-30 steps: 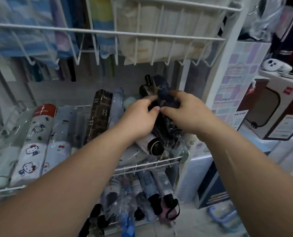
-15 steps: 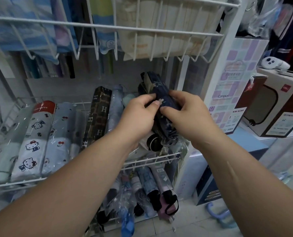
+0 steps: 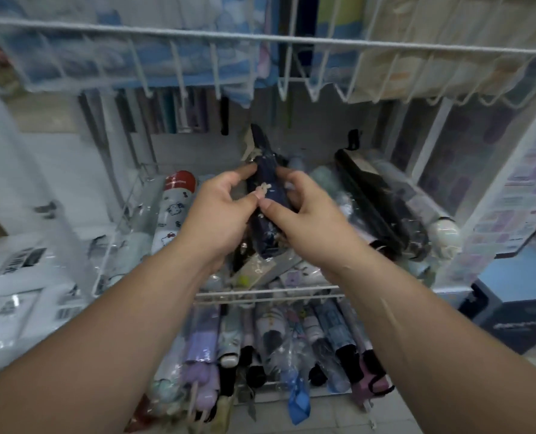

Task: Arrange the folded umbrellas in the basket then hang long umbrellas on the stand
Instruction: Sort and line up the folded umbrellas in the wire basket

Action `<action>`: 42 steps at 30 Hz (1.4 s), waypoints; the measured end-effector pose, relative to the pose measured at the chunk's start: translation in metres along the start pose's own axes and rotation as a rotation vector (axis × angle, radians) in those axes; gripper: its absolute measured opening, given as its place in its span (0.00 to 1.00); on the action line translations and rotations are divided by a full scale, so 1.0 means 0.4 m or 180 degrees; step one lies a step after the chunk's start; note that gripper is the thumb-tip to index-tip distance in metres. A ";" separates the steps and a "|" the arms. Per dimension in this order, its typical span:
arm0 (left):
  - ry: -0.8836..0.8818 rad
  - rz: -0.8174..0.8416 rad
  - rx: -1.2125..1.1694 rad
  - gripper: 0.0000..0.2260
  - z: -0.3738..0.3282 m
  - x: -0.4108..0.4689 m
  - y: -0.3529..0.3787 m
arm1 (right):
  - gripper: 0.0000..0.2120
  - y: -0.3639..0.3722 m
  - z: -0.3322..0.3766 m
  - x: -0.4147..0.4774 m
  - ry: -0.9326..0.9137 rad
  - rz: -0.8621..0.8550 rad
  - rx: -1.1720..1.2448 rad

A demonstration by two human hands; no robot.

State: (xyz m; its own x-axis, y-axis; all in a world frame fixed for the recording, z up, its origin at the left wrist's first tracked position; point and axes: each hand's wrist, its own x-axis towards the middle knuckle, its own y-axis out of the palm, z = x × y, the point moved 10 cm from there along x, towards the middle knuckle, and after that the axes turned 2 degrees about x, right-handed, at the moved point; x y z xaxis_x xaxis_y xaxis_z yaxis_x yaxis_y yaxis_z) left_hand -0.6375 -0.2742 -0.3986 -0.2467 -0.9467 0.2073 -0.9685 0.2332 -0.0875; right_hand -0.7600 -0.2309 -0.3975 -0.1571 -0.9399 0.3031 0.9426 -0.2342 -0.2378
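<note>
Your left hand (image 3: 219, 214) and right hand (image 3: 310, 220) both curl their fingers round the dark navy folded umbrella (image 3: 270, 211), thumb tips meeting on top. It is held over the middle of the white wire basket (image 3: 276, 299), its far end tilted up toward the back edge.

We can enter the middle wire basket (image 3: 270, 293) only through the band between its front rail and the upper wire basket (image 3: 260, 39), which hangs across the top of the frame. At centre our left hand (image 3: 219, 214) and right hand (image 3: 307, 217) hold the navy folded umbrella (image 3: 268, 211) and fill much of that gap. A white cartoon umbrella (image 3: 173, 211) lies left of centre. The black folded umbrella (image 3: 373, 198) and its neighbours pack the right. A white post (image 3: 504, 173) closes the right side. Below the rail, wrapped umbrellas (image 3: 291, 336) crowd the lower tier.
</note>
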 end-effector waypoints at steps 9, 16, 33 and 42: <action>-0.0261 -0.0460 0.0917 0.20 0.031 -0.035 -0.316 | 0.32 0.351 -0.047 0.029 0.0292 0.0845 0.0292; -0.0350 -0.0470 0.2859 0.23 0.027 -0.037 -0.373 | 0.20 0.429 -0.045 0.035 0.0142 0.1141 -0.0700; 0.0394 -0.0448 0.3352 0.20 0.004 -0.029 -0.252 | 0.20 0.169 -0.016 0.057 -0.0514 0.0103 -0.2592; 0.0780 0.0371 0.2624 0.25 -0.038 -0.012 0.105 | 0.21 -0.211 0.048 0.051 -0.0214 -0.0475 -0.4067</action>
State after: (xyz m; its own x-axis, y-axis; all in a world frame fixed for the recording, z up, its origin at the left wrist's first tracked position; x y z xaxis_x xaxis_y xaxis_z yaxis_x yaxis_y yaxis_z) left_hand -0.6775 -0.2565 -0.3883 -0.4350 -0.8300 0.3489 -0.6260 0.0003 -0.7798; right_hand -0.8369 -0.2255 -0.3538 -0.1858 -0.8786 0.4398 -0.0379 -0.4409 -0.8968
